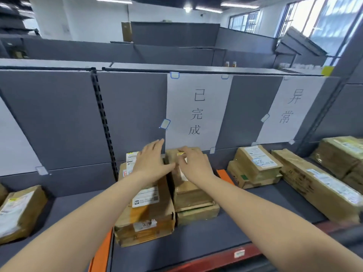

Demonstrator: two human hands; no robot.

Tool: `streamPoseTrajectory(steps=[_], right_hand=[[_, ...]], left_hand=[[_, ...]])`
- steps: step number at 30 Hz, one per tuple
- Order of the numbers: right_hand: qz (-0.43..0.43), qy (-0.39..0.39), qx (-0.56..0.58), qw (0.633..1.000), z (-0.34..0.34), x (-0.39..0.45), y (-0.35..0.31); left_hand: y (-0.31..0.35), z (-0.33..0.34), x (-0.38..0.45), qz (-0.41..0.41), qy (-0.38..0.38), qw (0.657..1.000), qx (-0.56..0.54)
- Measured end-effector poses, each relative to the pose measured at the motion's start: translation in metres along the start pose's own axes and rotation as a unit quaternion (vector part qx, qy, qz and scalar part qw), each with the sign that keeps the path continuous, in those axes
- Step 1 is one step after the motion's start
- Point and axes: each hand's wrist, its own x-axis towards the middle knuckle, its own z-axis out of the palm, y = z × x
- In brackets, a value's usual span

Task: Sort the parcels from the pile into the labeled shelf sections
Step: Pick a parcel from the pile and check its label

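While both arms reach over the shelf (216, 232), the left hand (151, 160) lies flat with fingers straight on the left stack (145, 209) of brown parcels. Its thumb points toward the right hand (194, 163), which rests with loosely spread fingers on the top parcel (188, 185) of the neighbouring stack; neither grip curls round anything. Both stacks stand below the sign "已完成" (197, 112). Further right, under the sign "异常" (290, 108), lie two stacked parcels (255, 165) and a long box (318, 185). One parcel (19, 211) sits far left.
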Motion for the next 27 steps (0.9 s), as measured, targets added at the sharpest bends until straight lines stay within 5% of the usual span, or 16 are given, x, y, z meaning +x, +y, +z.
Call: streamPoseTrajectory(steps=[13,27], right_hand=[[0.083,0.091,0.037,0.992,-0.093,-0.056,0.123],[0.117,0.077,0.004,0.99,-0.175,-0.126,0.277]], left_hand=[[0.155,0.058,0.01,0.124,-0.047,0.989,-0.058],[0.318,0.141,-0.014,0.133,-0.12,0.983,-0.049]])
